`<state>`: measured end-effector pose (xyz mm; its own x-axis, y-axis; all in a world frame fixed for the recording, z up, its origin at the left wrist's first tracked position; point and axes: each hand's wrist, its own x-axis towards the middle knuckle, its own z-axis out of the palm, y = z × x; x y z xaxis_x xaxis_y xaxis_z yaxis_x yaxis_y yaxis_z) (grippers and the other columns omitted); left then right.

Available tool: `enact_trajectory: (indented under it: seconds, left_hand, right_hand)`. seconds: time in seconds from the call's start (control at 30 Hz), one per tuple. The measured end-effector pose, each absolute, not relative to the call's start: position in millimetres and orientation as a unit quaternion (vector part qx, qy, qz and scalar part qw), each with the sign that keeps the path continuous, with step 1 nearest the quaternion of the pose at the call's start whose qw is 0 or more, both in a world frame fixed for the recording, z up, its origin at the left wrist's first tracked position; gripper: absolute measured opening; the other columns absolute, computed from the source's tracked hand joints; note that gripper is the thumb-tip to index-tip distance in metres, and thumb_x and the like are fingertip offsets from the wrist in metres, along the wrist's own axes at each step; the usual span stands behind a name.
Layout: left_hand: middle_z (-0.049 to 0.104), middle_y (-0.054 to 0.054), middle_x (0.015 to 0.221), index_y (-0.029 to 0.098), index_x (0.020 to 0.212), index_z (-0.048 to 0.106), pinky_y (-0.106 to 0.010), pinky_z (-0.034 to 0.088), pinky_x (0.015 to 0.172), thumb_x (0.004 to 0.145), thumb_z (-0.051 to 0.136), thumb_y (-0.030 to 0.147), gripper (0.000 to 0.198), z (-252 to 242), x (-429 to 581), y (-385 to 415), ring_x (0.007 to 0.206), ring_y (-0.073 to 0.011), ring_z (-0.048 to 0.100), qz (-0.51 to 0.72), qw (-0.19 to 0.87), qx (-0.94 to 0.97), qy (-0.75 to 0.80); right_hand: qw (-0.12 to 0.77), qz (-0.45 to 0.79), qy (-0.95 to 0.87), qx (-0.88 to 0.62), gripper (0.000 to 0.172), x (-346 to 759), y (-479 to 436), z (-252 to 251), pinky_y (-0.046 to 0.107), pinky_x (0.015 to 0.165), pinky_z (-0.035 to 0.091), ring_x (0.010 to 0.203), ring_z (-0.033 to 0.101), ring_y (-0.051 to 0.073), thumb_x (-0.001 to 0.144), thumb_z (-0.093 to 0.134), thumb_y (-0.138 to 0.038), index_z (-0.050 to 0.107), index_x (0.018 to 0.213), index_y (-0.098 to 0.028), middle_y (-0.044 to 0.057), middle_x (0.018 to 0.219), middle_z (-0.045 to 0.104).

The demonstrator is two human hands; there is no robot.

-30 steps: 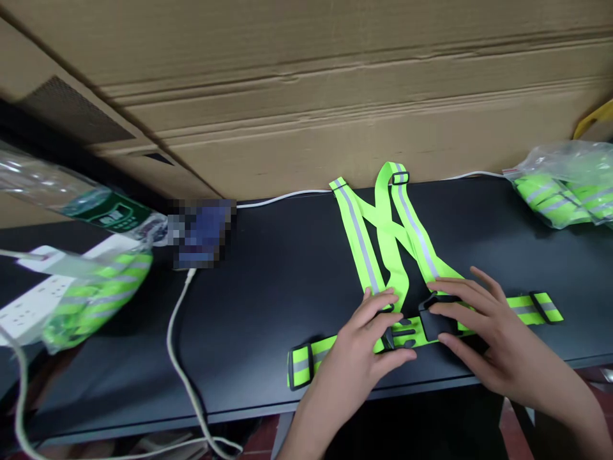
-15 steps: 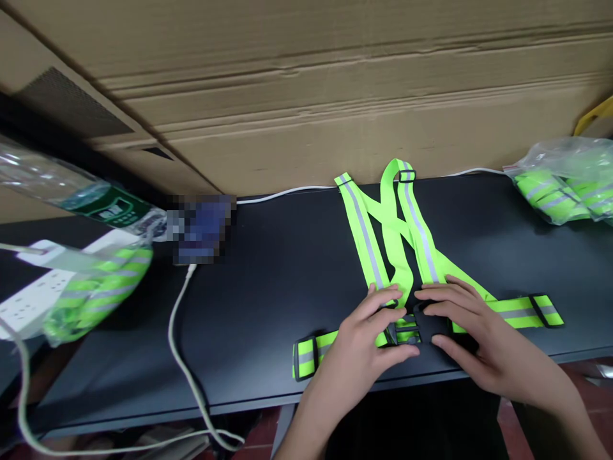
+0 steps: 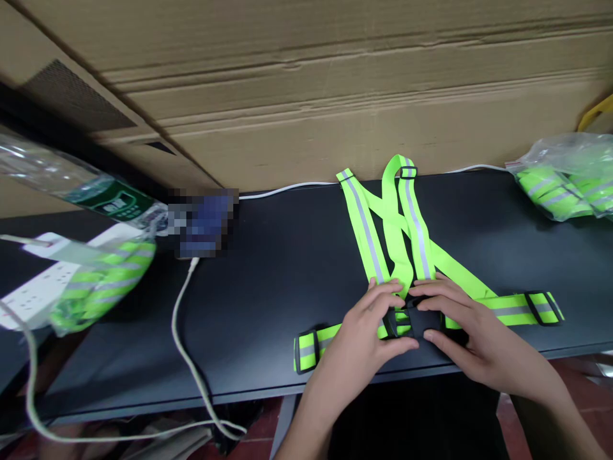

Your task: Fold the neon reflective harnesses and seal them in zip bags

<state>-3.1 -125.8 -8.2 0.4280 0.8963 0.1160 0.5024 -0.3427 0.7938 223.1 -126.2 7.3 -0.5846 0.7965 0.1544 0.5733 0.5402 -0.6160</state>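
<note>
A neon-yellow reflective harness point(image 3: 417, 233) with grey stripes lies on the dark table, its two shoulder straps crossing toward the back. At its waist belt is a black plastic buckle point(image 3: 425, 321). My left hand point(image 3: 364, 338) is closed around the pronged left half, thumb below and fingers above. My right hand point(image 3: 472, 329) grips the wider right half the same way. The prongs sit partly inside the right half, with a short gap still showing between the bodies. Black sliders point(image 3: 306, 352) mark both belt ends. My fingers hide parts of the belt near the buckle.
A bagged harness point(image 3: 555, 188) lies at the right rear. Another bagged harness point(image 3: 108, 284) rests over a white power strip point(image 3: 29, 294) at left, beside a clear bottle point(image 3: 81, 185). A blurred phone point(image 3: 208, 223) trails a white cable point(image 3: 178, 332). Cardboard point(image 3: 306, 140) stands behind.
The two buckle halves have come closer together, and less of the prongs shows. My right hand has shifted slightly left with its half. The camera view has shifted a little.
</note>
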Motion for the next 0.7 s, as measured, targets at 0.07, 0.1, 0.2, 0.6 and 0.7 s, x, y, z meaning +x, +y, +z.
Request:
enact_trajectory:
  seconds: [0.07, 0.1, 0.2, 0.6, 0.7]
  left_hand:
    - [0.058, -0.008, 0.143, 0.030, 0.135, 0.049, -0.054, 0.045, 0.114, 0.077, 0.083, 0.032, 0.067, -7, -2, -127, 0.140, -0.0318, 0.047, 0.256, 0.360, 0.764, 0.471]
    - [0.054, -0.009, 0.147, 0.031, 0.142, 0.041, -0.054, 0.047, 0.111, 0.077, 0.083, 0.032, 0.077, -7, -1, -127, 0.144, -0.0345, 0.040, 0.238, 0.363, 0.762, 0.480]
    - [0.038, -0.014, 0.159, 0.034, 0.154, 0.019, -0.057, 0.051, 0.105, 0.078, 0.082, 0.034, 0.098, -7, 2, -129, 0.151, -0.0420, 0.018, 0.199, 0.360, 0.759, 0.505]
    - [0.019, -0.023, 0.163, 0.026, 0.157, -0.010, -0.061, 0.024, 0.122, 0.077, 0.081, 0.045, 0.123, -15, 13, -125, 0.153, -0.0375, 0.017, 0.227, 0.249, 0.837, 0.431]
    - [0.022, -0.017, 0.165, 0.023, 0.159, 0.006, -0.051, 0.032, 0.121, 0.088, 0.068, 0.050, 0.098, -12, -1, -130, 0.153, -0.0315, 0.022, 0.183, 0.230, 0.856, 0.426]
  right_hand:
    - [0.218, 0.275, -0.850, -0.393, 0.031, 219, -126, 3, 0.057, 0.121, 0.032, 0.138, 0.049, 0.026, 0.095, 0.056, -0.022, 0.054, 0.126, -0.024, 0.010, 0.141, 0.056]
    - [0.222, 0.280, -0.849, -0.389, 0.030, 217, -126, 2, 0.057, 0.122, 0.031, 0.140, 0.047, 0.026, 0.095, 0.055, -0.022, 0.053, 0.126, -0.024, 0.011, 0.142, 0.055]
    - [0.234, 0.304, -0.838, -0.389, 0.028, 210, -126, 0, 0.057, 0.123, 0.029, 0.144, 0.041, 0.025, 0.097, 0.053, -0.024, 0.051, 0.126, -0.025, 0.011, 0.146, 0.052]
    - [0.197, 0.227, -0.882, -0.362, 0.075, 197, -121, -6, 0.063, 0.123, 0.019, 0.154, 0.019, 0.029, 0.099, 0.042, -0.025, -0.002, 0.159, -0.021, 0.017, 0.165, 0.023]
    - [0.218, 0.165, -0.883, -0.383, 0.065, 209, -124, -12, 0.058, 0.119, 0.032, 0.151, 0.026, 0.031, 0.100, 0.046, -0.036, 0.018, 0.156, -0.017, 0.019, 0.160, 0.031]
